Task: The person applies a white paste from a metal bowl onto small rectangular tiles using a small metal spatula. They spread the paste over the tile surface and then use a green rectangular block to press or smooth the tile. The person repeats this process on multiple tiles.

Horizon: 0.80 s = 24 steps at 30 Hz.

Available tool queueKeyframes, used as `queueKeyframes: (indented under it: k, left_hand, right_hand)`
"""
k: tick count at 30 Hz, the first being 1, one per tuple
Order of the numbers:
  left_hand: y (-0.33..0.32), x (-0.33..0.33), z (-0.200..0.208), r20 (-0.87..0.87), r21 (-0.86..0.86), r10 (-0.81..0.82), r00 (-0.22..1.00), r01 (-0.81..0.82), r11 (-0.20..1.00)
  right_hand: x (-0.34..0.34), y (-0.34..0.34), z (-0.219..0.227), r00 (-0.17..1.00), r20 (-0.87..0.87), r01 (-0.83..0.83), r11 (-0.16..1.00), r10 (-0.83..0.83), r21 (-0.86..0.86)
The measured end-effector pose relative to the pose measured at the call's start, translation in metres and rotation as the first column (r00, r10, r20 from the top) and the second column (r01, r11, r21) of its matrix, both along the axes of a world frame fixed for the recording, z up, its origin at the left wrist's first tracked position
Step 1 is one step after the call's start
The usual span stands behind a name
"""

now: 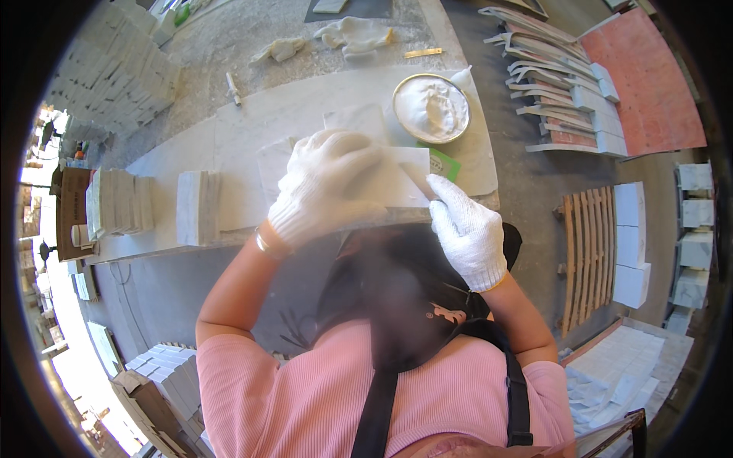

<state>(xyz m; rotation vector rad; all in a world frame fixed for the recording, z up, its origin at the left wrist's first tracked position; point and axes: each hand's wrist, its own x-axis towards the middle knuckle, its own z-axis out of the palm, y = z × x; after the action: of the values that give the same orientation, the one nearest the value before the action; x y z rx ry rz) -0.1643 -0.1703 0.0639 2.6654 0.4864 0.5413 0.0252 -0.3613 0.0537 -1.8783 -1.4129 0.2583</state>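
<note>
My left hand (324, 183), in a white knit glove, lies over a white tile (393, 164) on the worktable, fingers bent down toward it. What sits under the palm is hidden. My right hand (469, 233), gloved too, is closed on a thin flat scraper (418, 182) whose blade meets the tile's right side. Behind my right hand is a green card-like piece (443, 163), partly covered by the tile. A round tub (432, 108) of white paste stands beyond it. Another pale marble tile (357, 122) lies just past my left hand.
Stacked tiles (197, 208) stand along the table's left front edge, with more stacks (122, 200) farther left. White gloves (355, 37), a small brass-coloured strip (424, 53) and a white marker-like stick (233, 89) lie at the back. To the right stands a wooden pallet (588, 259).
</note>
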Motion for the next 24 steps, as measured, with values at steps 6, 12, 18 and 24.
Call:
queueKeyframes:
  k: [6, 12, 18, 24]
  left_hand:
    - [-0.001, 0.0, 0.0, 0.01, -0.006, -0.004, 1.0, 0.004, 1.0]
    - [-0.001, -0.002, -0.002, 0.006, -0.002, -0.001, 1.0, 0.001, 1.0]
    - [0.0, -0.001, -0.004, 0.008, -0.02, 0.007, 1.0, -0.006, 1.0]
    - [0.001, 0.001, -0.002, 0.013, -0.022, -0.012, 1.0, 0.012, 1.0]
  right_hand:
    - [-0.004, 0.014, -0.004, 0.996, 0.062, -0.066, 0.994, 0.061, 0.089]
    - [0.035, 0.018, 0.01, 0.984, 0.054, -0.169, 0.986, 0.168, 0.013]
    - [0.03, 0.012, 0.009, 0.985, -0.085, -0.154, 0.988, 0.151, -0.032]
    - [0.007, 0.01, 0.002, 0.981, -0.11, -0.161, 0.987, 0.159, -0.009]
